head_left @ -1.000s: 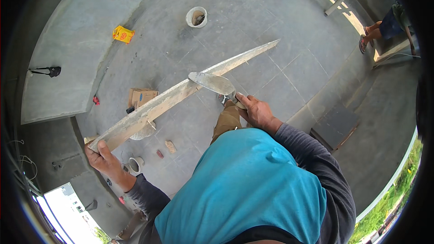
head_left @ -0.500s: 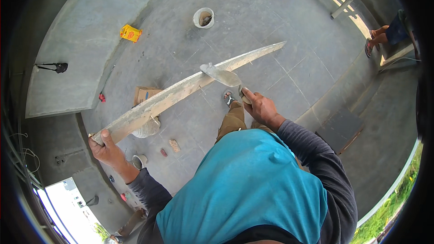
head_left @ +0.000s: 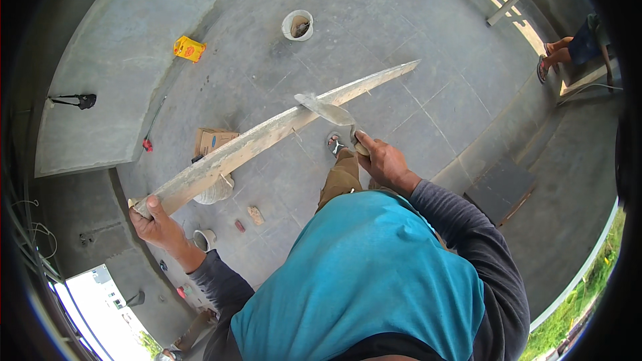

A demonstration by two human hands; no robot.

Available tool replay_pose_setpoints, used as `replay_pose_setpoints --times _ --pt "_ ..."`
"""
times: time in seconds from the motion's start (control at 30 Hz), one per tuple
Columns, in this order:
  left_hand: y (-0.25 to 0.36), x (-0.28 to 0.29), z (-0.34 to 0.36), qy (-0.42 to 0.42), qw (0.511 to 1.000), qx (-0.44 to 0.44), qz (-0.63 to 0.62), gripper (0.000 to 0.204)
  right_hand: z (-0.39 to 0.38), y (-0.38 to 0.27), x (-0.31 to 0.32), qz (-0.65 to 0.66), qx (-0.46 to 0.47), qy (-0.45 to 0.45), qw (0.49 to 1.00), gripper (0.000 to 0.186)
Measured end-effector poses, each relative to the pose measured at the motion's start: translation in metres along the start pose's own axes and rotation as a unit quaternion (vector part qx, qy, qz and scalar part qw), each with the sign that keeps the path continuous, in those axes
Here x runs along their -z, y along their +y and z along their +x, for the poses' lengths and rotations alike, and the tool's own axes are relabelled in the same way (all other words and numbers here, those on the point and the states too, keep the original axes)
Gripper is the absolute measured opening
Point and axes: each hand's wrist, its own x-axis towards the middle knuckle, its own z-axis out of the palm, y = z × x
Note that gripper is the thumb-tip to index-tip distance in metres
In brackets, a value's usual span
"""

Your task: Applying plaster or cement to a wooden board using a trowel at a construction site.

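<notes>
My left hand grips the near-left end of a long, pale straightedge board with rough grey smears on it. The board slants up to the far right, above the floor. In my right hand is a trowel, its handle wrapped by my fingers. The trowel's grey-coated blade points left and lies against the board's upper edge, about midway along. Below the board, part of a sandalled foot shows on the floor.
Beyond the board stands a white bucket with a tool in it. A cardboard box and a pale sack lie partly behind the board. A yellow package rests by the left ledge. Another person's legs are at far right.
The view has shifted slightly, so most things sit a little further left. My grip on the board and the trowel stays the same, with the blade still against the edge.
</notes>
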Motion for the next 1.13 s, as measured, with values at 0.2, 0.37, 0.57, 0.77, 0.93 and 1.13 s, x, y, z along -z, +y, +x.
replay_pose_setpoints --times 0.2,0.37,0.57,0.77,0.93,1.13 --pt "-0.004 -0.001 0.002 0.004 1.0 -0.014 -0.01 0.041 0.0 -0.007 0.004 0.005 0.024 -0.016 1.0 0.051" --pt "-0.005 -0.004 0.004 0.009 1.0 -0.006 -0.005 0.042 0.0 -0.005 0.005 0.017 0.02 0.006 1.0 0.052" --pt "-0.003 -0.009 0.005 0.016 1.0 -0.018 -0.002 0.046 0.012 0.017 0.001 0.02 -0.061 0.03 0.998 0.05" --pt "-0.013 -0.003 0.006 0.008 0.999 -0.03 -0.018 0.043 0.012 0.026 -0.003 0.017 -0.047 0.037 0.998 0.052" --pt "-0.017 -0.007 0.009 0.009 1.0 -0.021 -0.011 0.043 0.014 0.026 0.004 0.008 -0.037 0.014 0.999 0.051" --pt "-0.024 -0.005 0.014 0.003 1.0 -0.005 0.006 0.039 0.037 0.062 0.0 -0.079 -0.176 -0.001 0.981 0.06"
